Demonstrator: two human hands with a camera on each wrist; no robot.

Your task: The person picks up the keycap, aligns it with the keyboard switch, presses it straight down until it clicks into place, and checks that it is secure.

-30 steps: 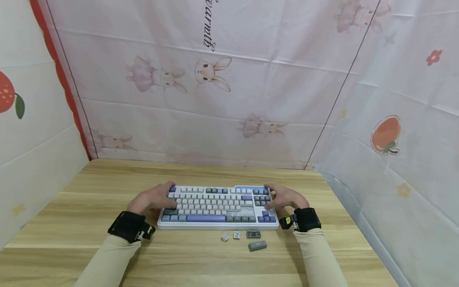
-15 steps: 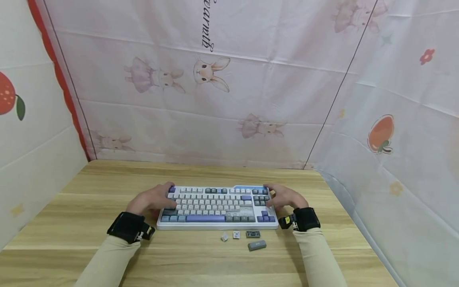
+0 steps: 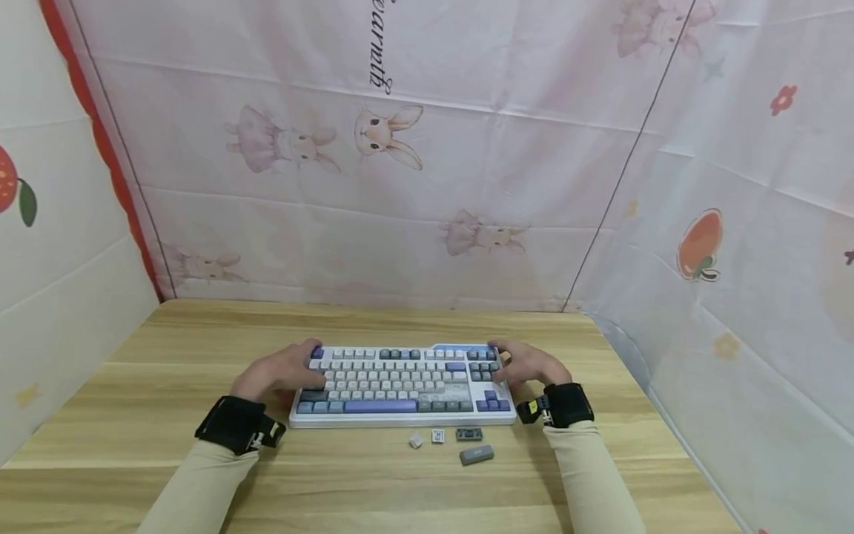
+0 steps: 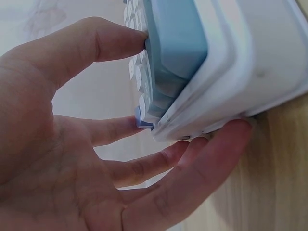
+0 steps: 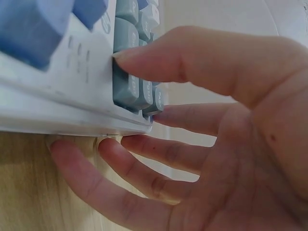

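A white keyboard (image 3: 380,406) with white, grey, blue and purple keycaps lies on the wooden table. My left hand (image 3: 285,368) grips its left end, the thumb on the keys and the other fingers along the side and low edge, as the left wrist view shows. At the right end my right hand (image 3: 529,365) holds it likewise: in the right wrist view the thumb touches a grey-blue keycap (image 5: 126,89) while fingertips meet the side and bottom edge. Near the right of the key field, a patch without keycaps (image 3: 457,391) shows.
In front of the keyboard lie loose keycaps: a small white one (image 3: 416,440), another white one (image 3: 437,436), a dark grey one (image 3: 469,434) and a long grey one (image 3: 477,455). Printed cloth (image 3: 307,245) hangs behind the wooden table (image 3: 360,489) and at both sides.
The head view has turned slightly, so everything sits a little farther left in it. Both hands keep their hold on the keyboard.
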